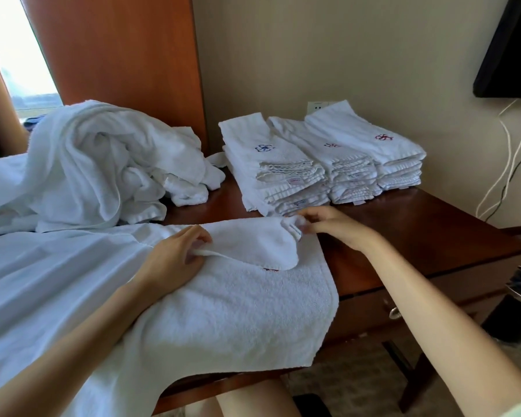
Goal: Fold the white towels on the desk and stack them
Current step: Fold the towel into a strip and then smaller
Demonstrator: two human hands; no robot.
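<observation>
A white towel point(232, 308) lies spread on the dark wooden desk point(418, 233) in front of me, its near edge hanging over the front. My left hand point(175, 257) pinches the towel's hem near the middle. My right hand point(334, 225) pinches the far right corner, which bears a label and is turned back over the towel. Three stacks of folded white towels point(322, 164) stand at the back of the desk against the wall. A heap of unfolded white towels point(103, 164) lies at the back left.
A large white sheet point(42, 281) covers the left of the desk. A wooden panel point(118, 55) rises behind the heap. Cables point(509, 164) hang at the right wall under a dark screen point(512, 46). A bin point(515, 311) stands on the floor at right.
</observation>
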